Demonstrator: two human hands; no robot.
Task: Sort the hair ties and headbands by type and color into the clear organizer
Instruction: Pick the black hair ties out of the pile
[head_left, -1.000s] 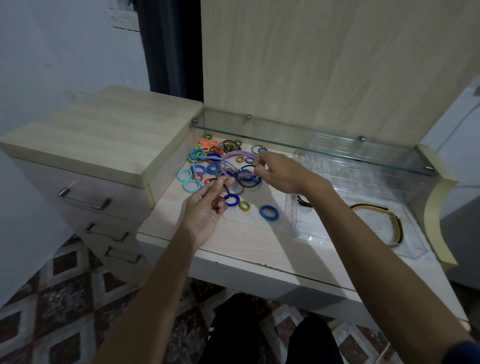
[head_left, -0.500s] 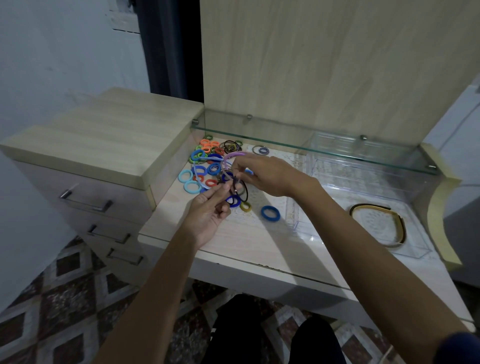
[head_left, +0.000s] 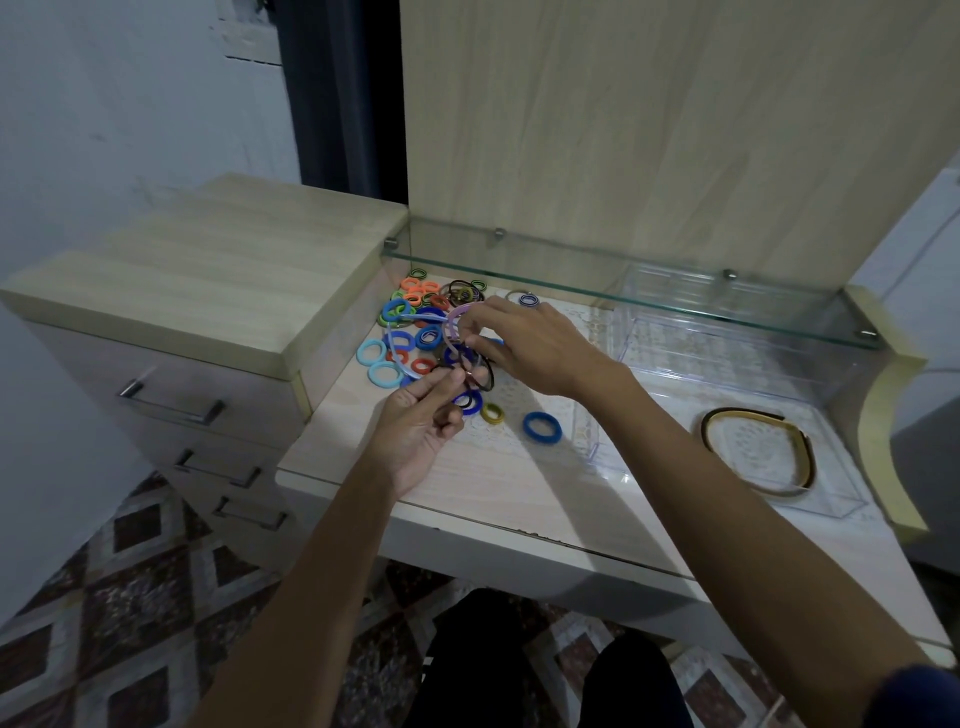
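A loose pile of colored hair ties lies on the desk's left, a lilac headband tangled above it. The clear organizer sits right, holding 1 black-and-gold headband flat in its front compartment.

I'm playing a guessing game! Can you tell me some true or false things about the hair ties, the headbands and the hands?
1. A gold-and-black headband lies inside the clear organizer. True.
2. The right hand pinches a lilac headband. True.
3. The left hand rests flat on the drawers. False: it holds thin black bands at the pile.
4. The loose blue hair tie sits in the organizer. False: it lies on the desk beside it.
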